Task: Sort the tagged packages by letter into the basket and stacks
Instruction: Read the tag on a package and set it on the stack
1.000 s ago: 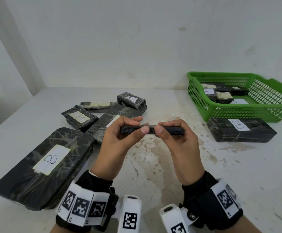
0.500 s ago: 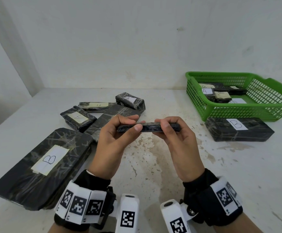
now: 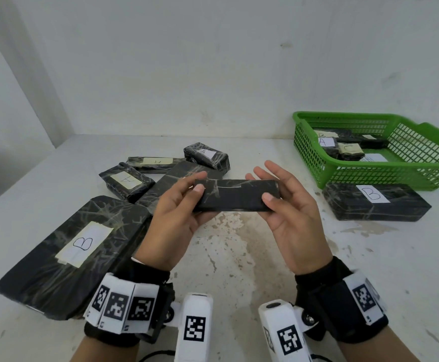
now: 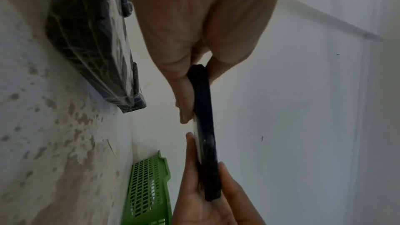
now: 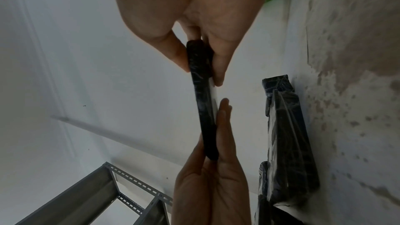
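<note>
Thin flat black plastic-wrapped package [image 3: 235, 195] held above white stained worktop [image 3: 239, 252], left hand [image 3: 180, 212] pinching left end, right hand [image 3: 289, 205] pinching right end; green plastic basket [image 3: 385, 176] beyond right hand.

On my head view the thin package [image 3: 235, 195] I'm holding is black under clear wrap that catches pale, web-like streaks. The big package [image 3: 74, 253] at my left is the same streaked black, with a cream tag lettered B in dark pen. The block [image 3: 376, 201] by the basket carries a white tag, also B. The basket [image 3: 385, 173] is bright green mesh. The counter [image 3: 239, 257] is off-white, blotched with brownish stains. My wrist bands [image 3: 123, 304] are black with white squares bearing black-and-white codes.
</note>
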The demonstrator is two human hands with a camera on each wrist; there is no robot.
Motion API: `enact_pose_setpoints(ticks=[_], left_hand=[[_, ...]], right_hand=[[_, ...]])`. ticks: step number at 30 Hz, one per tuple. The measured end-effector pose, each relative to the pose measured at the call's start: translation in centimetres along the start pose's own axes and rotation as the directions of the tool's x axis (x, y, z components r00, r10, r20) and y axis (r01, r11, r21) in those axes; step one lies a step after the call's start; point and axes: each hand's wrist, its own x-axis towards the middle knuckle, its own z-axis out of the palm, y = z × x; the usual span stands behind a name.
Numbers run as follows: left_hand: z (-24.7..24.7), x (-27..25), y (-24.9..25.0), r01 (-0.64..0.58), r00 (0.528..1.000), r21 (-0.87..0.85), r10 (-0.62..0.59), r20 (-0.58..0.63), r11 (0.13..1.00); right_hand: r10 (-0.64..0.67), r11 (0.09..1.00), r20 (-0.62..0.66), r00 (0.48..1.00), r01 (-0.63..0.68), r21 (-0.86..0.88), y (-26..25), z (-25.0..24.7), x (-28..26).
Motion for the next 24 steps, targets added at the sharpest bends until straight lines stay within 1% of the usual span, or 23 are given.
enact_pose_setpoints(ticks=[2, 4, 7, 9, 12, 14, 19, 24], left_hand=[[-0.07, -0.06, -0.07, -0.046, 0.999, 0.057, 0.046, 0.013, 0.997], [-0.11, -0.11, 0.06, -0.092, 0.996, 0.076, 0.091, 0.022, 0.993], [-0.26, -0.11, 0.11, -0.117, 0.993, 0.095, 0.113, 0.043, 0.989], [-0.22, -0.07, 0.12, -0.112, 0.993, 0.073, 0.109, 0.040, 0.991], [-0.02, -0.04, 0.13, -0.056, 0.998, -0.002, 0.056, 0.039, 0.998], [0.01, 0.05, -0.02, -0.033, 0.998, 0.018, 0.031, 0.056, 0.999], [-0.32, 0.16, -0.32, -0.051, 0.997, 0.085, 0.045, 0.069, 0.995], [-0.34, -0.07, -0.34, -0.046, 0.995, 0.123, 0.034, 0.095, 0.991]], right_hand=[[0.029, 1.000, 0.001, 1.000, -0.029, 0.001, 0.11, 0.02, 0.07], [0.082, 0.997, -0.011, 0.997, -0.082, 0.013, 0.05, 0.25, 0.17], [0.150, 0.989, -0.008, 0.989, -0.150, -0.016, -0.08, 0.42, 0.22], [0.140, 0.989, 0.003, 0.990, -0.140, -0.037, -0.10, 0.22, 0.25], [0.111, 0.993, 0.007, 0.994, -0.111, -0.037, 0.00, 0.05, 0.19], [0.103, 0.994, 0.012, 0.995, -0.103, -0.035, 0.13, 0.09, 0.19], [0.141, 0.989, -0.009, 0.990, -0.141, 0.037, 0.03, 0.35, 0.30], [0.147, 0.988, -0.069, 0.987, -0.150, -0.040, 0.57, 0.17, 0.34]])
